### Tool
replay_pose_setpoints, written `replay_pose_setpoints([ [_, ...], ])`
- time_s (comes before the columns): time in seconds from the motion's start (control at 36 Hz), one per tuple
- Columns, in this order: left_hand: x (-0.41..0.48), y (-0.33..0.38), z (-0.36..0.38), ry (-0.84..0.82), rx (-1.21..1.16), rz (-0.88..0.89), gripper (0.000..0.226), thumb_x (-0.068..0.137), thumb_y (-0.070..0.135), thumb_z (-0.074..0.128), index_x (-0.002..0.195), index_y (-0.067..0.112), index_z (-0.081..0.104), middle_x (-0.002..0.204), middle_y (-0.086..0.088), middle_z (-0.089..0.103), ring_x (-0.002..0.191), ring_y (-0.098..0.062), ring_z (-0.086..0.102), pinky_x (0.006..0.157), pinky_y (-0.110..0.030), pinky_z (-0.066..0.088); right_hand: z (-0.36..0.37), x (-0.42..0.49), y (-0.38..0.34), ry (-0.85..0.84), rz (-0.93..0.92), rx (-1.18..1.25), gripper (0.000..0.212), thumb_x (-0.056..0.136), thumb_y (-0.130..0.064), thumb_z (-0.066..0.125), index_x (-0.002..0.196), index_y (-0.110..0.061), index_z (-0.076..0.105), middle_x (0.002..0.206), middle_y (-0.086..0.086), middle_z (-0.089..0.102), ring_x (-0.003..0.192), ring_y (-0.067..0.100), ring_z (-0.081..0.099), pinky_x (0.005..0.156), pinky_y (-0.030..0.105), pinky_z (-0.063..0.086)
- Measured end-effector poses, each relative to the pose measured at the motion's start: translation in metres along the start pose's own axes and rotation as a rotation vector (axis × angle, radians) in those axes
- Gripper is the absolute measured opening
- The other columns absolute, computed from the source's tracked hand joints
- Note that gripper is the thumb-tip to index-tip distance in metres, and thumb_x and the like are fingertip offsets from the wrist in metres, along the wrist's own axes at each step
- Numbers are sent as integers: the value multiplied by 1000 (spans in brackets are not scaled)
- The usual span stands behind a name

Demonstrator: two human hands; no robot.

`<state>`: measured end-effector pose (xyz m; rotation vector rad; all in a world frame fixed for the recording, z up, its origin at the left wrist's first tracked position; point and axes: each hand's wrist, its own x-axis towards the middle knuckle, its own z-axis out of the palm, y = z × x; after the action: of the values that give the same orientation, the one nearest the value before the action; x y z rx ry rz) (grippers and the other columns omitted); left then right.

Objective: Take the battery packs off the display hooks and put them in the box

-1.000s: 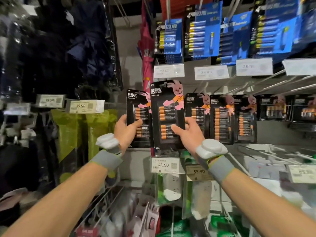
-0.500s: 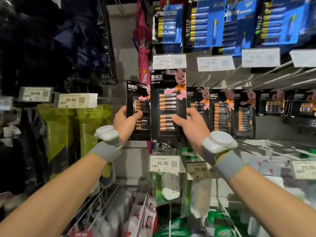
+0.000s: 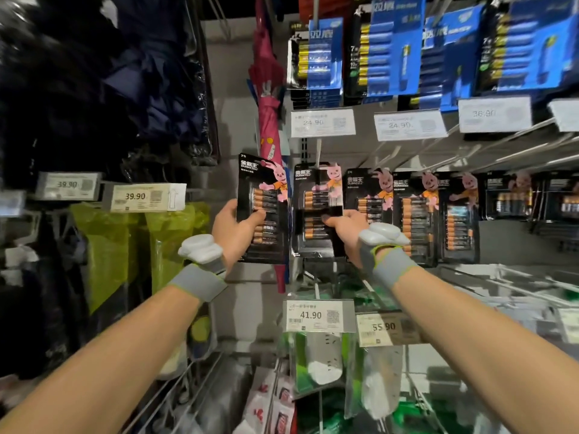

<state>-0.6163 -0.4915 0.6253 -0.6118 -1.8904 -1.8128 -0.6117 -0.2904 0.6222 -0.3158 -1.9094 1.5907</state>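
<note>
Battery pack [image 3: 262, 198] tight in the left hand [image 3: 232, 234], second battery pack [image 3: 315, 195] tight in the right hand [image 3: 347, 234].

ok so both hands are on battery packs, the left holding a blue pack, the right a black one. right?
Not quite. In the head view the left hand holds a black battery pack, not a blue one. The right hand grips a second black pack, as you said. The blue packs hang on the row above, untouched.
</note>
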Motion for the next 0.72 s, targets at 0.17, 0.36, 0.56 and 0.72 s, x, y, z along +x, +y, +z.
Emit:
replay_pose_setpoints([
  [0.17, 10, -11, 5, -52, 24, -2, 20, 90, 17, 68, 107, 21, 59, 104, 0, 66, 98, -19, 64, 90, -31, 49, 10, 37, 18, 27, 55, -155, 60, 81, -37, 63, 135, -14, 46, 135, 11, 52, 121, 34, 51, 104, 46, 41],
  [0.36, 17, -23, 10, -94, -10, -8, 29, 90, 14, 68, 119, 13, 61, 108, -3, 67, 99, -19, 64, 87, -26, 47, 19, 44, 28, 60, 31, -190, 59, 85, -43, 66, 132, -14, 46, 129, 12, 54, 116, 30, 53, 104, 37, 39],
  [0.56, 29, -35, 11, -103, -19, -22, 23, 90, 18, 69, 111, 21, 59, 110, -2, 68, 104, -22, 65, 96, -37, 50, 20, 52, 32, 96, 21, -387, 48, 90, -45, 59, 125, -14, 50, 103, 3, 53, 114, 27, 55, 106, 35, 34],
  [0.72, 31, -39, 13, -113, -47, -23, 23, 90, 17, 68, 110, 23, 58, 108, 0, 66, 104, -21, 64, 96, -36, 49, 23, 58, 36, 49, 32, -337, 34, 92, -36, 60, 115, -15, 47, 119, 2, 47, 108, 19, 47, 96, 28, 35],
])
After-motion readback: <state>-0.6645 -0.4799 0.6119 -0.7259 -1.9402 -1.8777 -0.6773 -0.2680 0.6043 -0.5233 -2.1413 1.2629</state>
